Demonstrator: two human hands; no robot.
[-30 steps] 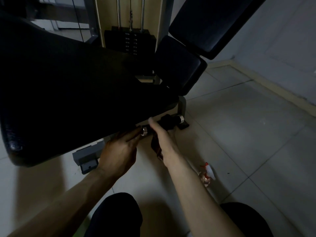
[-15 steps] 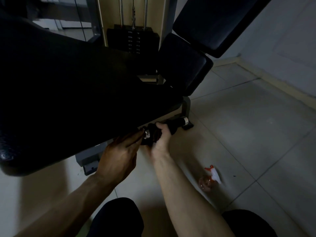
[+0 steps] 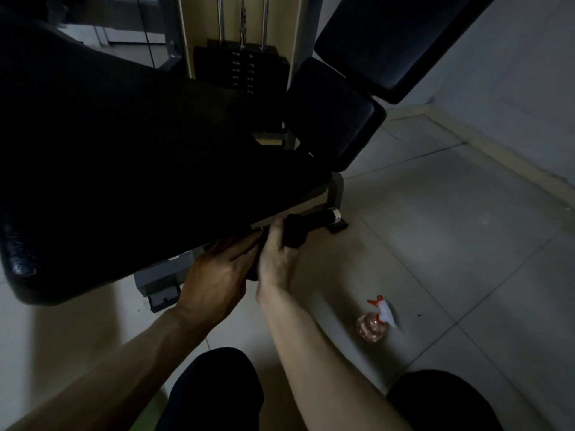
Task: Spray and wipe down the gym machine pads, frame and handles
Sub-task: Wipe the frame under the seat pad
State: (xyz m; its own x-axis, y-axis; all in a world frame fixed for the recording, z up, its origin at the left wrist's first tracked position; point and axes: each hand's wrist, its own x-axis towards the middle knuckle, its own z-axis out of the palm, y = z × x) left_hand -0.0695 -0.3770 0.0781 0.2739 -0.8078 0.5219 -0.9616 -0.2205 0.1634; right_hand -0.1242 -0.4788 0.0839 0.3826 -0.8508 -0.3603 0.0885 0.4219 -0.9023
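A big black seat pad [image 3: 124, 169] of the gym machine fills the left of the view. Under its front edge a black handle bar [image 3: 320, 218] with a pale end cap sticks out to the right. My right hand [image 3: 277, 259] grips a dark cloth [image 3: 294, 233] wrapped round this bar. My left hand [image 3: 217, 275] lies just left of it, under the pad edge, fingers fairly straight against the bar's inner end. A clear spray bottle [image 3: 375, 323] with a red and white trigger lies on the floor tiles to the right.
Two more black pads [image 3: 336, 116] [image 3: 389, 42] stand at the upper right, and the weight stack [image 3: 239, 70] at the top middle. A grey frame foot [image 3: 161, 284] sits on the floor below the seat pad. My dark-trousered knees are at the bottom. A wall runs along the right.
My right hand closed round the handle bar with the cloth and slid along it. The left hand stayed under the pad edge. The view shifted slightly.
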